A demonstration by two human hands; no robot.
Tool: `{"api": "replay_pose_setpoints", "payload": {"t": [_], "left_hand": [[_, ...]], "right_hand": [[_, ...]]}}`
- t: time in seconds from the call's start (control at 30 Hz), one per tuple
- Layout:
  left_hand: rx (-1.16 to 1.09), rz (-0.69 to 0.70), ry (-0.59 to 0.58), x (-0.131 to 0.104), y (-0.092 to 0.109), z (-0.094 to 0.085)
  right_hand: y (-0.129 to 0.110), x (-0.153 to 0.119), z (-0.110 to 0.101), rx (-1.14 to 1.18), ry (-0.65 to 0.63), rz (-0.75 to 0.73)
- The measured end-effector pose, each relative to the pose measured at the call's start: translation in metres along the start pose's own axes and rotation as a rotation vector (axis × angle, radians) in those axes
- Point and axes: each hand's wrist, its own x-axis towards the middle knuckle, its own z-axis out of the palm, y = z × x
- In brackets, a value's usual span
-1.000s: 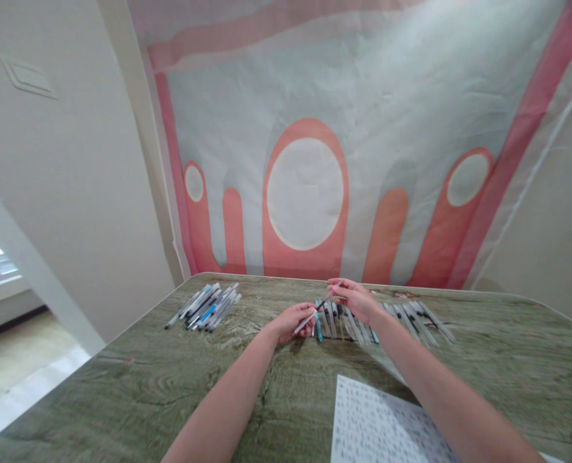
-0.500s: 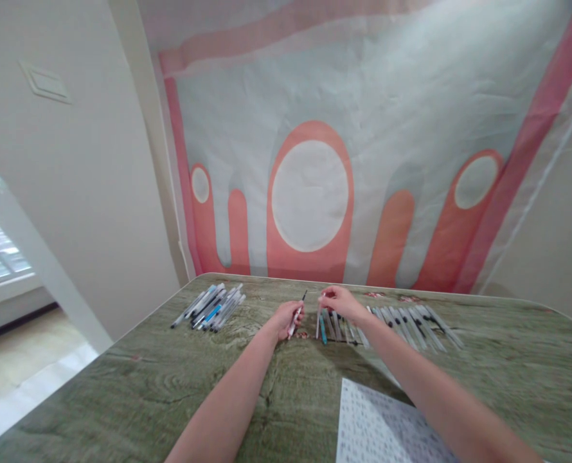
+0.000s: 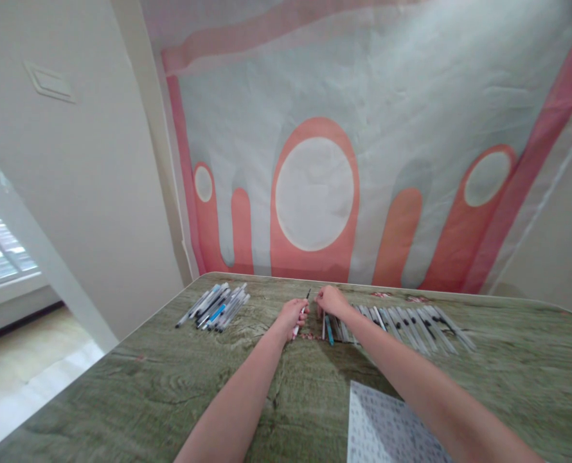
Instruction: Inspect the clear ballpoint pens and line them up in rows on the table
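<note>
My left hand (image 3: pixel 293 316) is closed around a slim white pen (image 3: pixel 296 331), whose dark tip points up and away from me. Just to its right, my right hand (image 3: pixel 331 301) has its fingers pinched at the upper end of a pale pen (image 3: pixel 323 326), which lies at the left end of a row. Beside that one is a teal pen (image 3: pixel 330 330), partly under the hand. The row of clear and white pens (image 3: pixel 414 328) runs on to the right, several with black parts. My right hand and forearm hide some of them.
A loose pile of pens (image 3: pixel 216 308), one bright blue, lies on the left of the wood-grain table (image 3: pixel 151 386). A printed sheet of paper (image 3: pixel 377 421) sits near the front, partly under my right forearm. Behind the table hangs a pink and grey backdrop (image 3: pixel 315 193).
My right hand has lowered the pale pen toward the row's left end, beside the teal pen. My left hand still holds its pen. The whole view has shifted slightly.
</note>
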Motion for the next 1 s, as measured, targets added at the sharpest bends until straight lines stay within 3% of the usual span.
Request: {"api": "replay_pose_setpoints", "payload": {"t": [0.17,0.3,0.47,0.57,0.73,0.9,1.0], "left_hand": [[0.024,0.009,0.009,-0.002,0.0,0.001],[0.047,0.026,-0.004,-0.003,0.0,0.001],[0.085,0.024,-0.067,-0.006,0.001,0.002],[0.106,0.009,-0.085,-0.006,0.001,0.002],[0.059,-0.044,-0.037,-0.002,0.0,0.001],[-0.044,0.038,0.13,0.007,-0.003,0.0],[-0.104,0.069,0.129,0.009,-0.006,0.001]], "right_hand": [[0.003,-0.001,-0.006,-0.034,0.06,-0.016],[0.0,-0.004,-0.014,0.304,0.082,-0.034],[-0.01,-0.01,-0.012,0.742,-0.089,0.046],[-0.012,-0.005,-0.014,0.864,-0.041,0.11],[-0.001,0.01,-0.026,0.874,0.158,0.158],[0.007,0.004,-0.014,0.796,0.079,0.177],[0.005,-0.001,0.0,0.603,0.045,0.142]]}}
